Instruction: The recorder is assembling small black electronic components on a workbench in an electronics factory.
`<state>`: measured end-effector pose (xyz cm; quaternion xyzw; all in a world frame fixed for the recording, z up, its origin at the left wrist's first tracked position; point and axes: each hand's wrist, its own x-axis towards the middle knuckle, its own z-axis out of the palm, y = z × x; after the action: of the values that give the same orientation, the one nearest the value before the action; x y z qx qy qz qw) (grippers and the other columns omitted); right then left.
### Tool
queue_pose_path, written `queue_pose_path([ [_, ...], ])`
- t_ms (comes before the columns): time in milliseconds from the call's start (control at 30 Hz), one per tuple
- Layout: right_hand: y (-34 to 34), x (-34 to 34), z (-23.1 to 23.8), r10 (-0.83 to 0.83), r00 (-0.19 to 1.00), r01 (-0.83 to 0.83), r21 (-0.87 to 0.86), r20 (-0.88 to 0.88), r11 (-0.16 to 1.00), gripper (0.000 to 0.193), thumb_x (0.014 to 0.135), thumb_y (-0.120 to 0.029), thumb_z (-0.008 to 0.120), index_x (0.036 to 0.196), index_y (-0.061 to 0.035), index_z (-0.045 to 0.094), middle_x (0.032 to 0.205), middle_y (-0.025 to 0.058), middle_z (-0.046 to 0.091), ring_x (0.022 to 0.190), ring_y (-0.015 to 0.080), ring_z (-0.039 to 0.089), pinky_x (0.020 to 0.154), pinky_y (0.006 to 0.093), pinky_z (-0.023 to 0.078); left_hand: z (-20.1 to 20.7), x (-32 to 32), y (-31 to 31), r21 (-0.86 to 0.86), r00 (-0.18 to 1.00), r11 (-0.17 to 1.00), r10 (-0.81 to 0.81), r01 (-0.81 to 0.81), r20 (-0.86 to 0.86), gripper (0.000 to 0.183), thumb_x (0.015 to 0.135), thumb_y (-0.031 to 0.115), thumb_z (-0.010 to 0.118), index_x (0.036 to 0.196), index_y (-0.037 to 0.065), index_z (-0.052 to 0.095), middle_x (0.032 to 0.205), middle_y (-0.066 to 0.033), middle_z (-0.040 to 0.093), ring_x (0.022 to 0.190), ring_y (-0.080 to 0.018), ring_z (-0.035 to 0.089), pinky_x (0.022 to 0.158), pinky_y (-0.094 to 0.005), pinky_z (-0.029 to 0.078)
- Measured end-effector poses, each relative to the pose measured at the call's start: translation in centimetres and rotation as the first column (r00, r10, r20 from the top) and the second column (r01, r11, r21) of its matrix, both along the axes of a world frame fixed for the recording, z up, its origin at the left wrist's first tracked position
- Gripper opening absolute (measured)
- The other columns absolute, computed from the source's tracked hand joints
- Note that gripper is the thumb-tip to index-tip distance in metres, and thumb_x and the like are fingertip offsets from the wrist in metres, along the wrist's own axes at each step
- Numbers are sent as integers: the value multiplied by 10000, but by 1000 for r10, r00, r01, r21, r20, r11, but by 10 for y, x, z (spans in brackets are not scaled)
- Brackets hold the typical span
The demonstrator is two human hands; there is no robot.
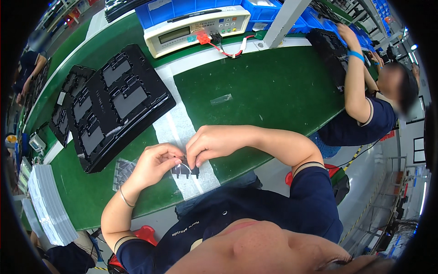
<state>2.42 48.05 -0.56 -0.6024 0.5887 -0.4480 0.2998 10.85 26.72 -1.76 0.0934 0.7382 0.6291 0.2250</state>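
The small flat black part with short prongs along its near edge (185, 172) sits in the head view between the person's two bare hands, just over or on a whitish paper-like strip (196, 185) that crosses the green worktop (255, 91); whether it touches the strip is hard to tell. A thin, white, curved strand (186, 165) runs across its upper side, both ends lost behind fingers. The left hand (155, 166), with a pale bangle at the wrist, has thumb and forefinger pinched narrowly on the part's upper left edge. The right hand (214, 144) comes in from the other side, its fingers drawn together on the upper right edge; the knuckles hide the exact contact, and the part's far edge is covered too.

Beside the left forearm lies a clear, patterned plastic piece (122, 172), partly hidden by the wrist. Farther left rest black moulded plastic trays with grey recesses (114, 100), overlapping so that the lower ones show only in part. Beyond stands a cream-coloured box-shaped meter (198, 32), with red and black leads (232, 54) at its front. Blue plastic bins (155, 17) behind it are cut off by the upper edge. At right, a co-worker in a dark blue shirt (360, 123) reaches toward another black tray (326, 55), partly covered by the arm.
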Motion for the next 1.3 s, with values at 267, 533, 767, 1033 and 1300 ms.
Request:
queue_pose_path([
  [267,-3,3,-2,-73,995,73,5,64,997,98,758,-66,646,850,-35,639,785,66,644,686,205,624,597,301,474,-3,6,2,28,999,999,40,-40,4,90,815,2,620,902,-23,611,832,-63,646,748,-86,605,663,-221,498],
  [533,6,-16,0,41,962,-93,185,268,978,67,789,-58,627,829,-19,590,751,43,607,692,121,585,634,263,461,-3,0,2,-77,994,995,50,-58,-93,104,818,-7,605,919,-30,609,825,-73,646,749,-101,614,666,-235,504],
  [767,33,-63,3,-579,789,613,191,-207,767,109,789,-63,630,794,-16,531,712,28,604,634,104,562,619,253,465,7,8,-2,-477,795,833,-77,-280,-601,276,701,-1,688,960,5,589,833,-84,564,769,-198,560,686,-282,470],
  [1033,43,-73,-1,-517,460,768,31,-722,640,259,699,-95,684,894,-60,518,932,88,483,928,285,469,830,368,414,48,-35,-42,-402,515,702,-60,-587,-855,193,755,-8,601,947,12,606,893,-110,506,838,-261,534,754,-323,437],
  [1300,31,-63,4,-529,624,632,-27,-576,774,249,735,-96,668,907,-47,495,1036,99,459,1005,286,485,846,365,425,33,-89,-90,-625,680,349,52,-698,-731,157,831,140,577,906,17,639,911,-114,550,881,-266,527,821,-330,424],
])
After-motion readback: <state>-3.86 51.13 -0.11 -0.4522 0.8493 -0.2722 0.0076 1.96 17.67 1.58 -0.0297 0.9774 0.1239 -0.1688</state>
